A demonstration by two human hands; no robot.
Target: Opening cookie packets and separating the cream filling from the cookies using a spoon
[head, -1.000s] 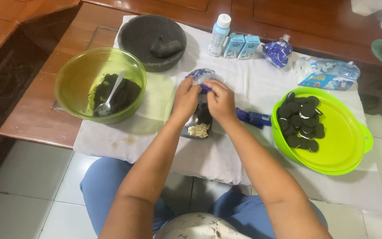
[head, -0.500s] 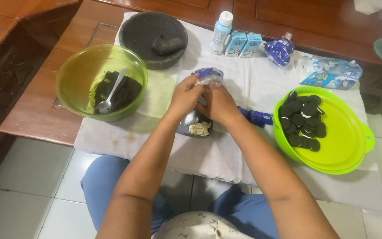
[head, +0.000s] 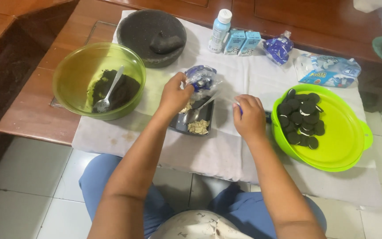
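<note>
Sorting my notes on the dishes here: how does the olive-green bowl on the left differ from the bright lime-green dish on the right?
The translucent olive-green round bowl is deep; the bright lime-green plastic dish is shallow and has small side tabs. The olive bowl holds dark crumbs and a metal spoon; the lime dish holds whole black sandwich cookies heaped at one side. Both are green and round, and sit on the white cloth.

Left hand (head: 175,94) gripping crumpled blue wrapper (head: 201,79) above dark tray (head: 195,121), right hand (head: 249,116) closed just beside green lid (head: 332,132) of sandwich cookies (head: 300,121).
</note>
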